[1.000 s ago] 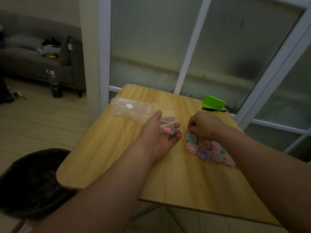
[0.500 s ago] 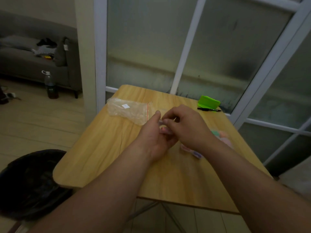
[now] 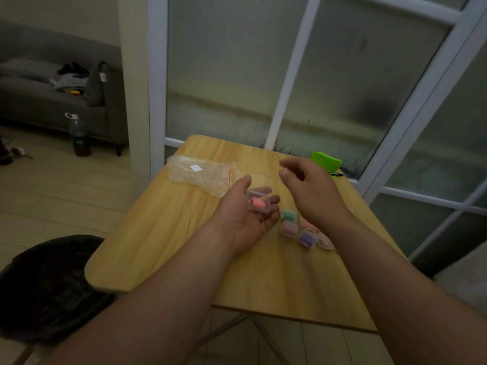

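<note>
Over the counter (image 3: 163, 233), our left hand (image 3: 245, 219) holds a little clear box (image 3: 259, 202) with something pink inside. Our right hand (image 3: 308, 191) hangs beside it, fingers loose, holding nothing.

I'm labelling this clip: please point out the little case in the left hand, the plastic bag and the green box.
little case (image 3: 258, 202), head view, on the pink part inside.
plastic bag (image 3: 203, 175), head view, on its crinkled middle.
green box (image 3: 325, 160), head view, on its top face.
</note>
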Motion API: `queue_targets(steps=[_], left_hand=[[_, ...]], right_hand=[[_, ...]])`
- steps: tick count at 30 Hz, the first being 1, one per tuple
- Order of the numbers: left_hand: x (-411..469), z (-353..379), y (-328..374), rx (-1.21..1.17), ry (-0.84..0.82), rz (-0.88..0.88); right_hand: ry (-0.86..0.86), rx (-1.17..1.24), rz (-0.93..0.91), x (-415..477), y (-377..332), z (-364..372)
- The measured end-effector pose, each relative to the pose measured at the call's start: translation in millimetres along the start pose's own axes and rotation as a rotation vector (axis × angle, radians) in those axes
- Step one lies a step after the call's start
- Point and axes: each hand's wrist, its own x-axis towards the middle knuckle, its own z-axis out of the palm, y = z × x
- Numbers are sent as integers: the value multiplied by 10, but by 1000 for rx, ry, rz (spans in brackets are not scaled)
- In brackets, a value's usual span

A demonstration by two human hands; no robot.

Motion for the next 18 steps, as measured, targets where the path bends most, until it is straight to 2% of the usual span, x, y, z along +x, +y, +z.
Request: queue_targets(steps=[4, 7, 11, 18], left_hand=[[3, -2, 8, -10, 4, -12], [-16, -10, 34, -41, -6, -7], [-64, -25, 29, -7, -84, -34], [-190, 33, -29, 143, -247, -8]], right_hand=[[-153, -45, -31, -122, -47, 9], [-133, -25, -83, -317, -59, 33], [-226, -98, -134, -544, -68, 78], [-193, 27, -58, -527, -3, -17]])
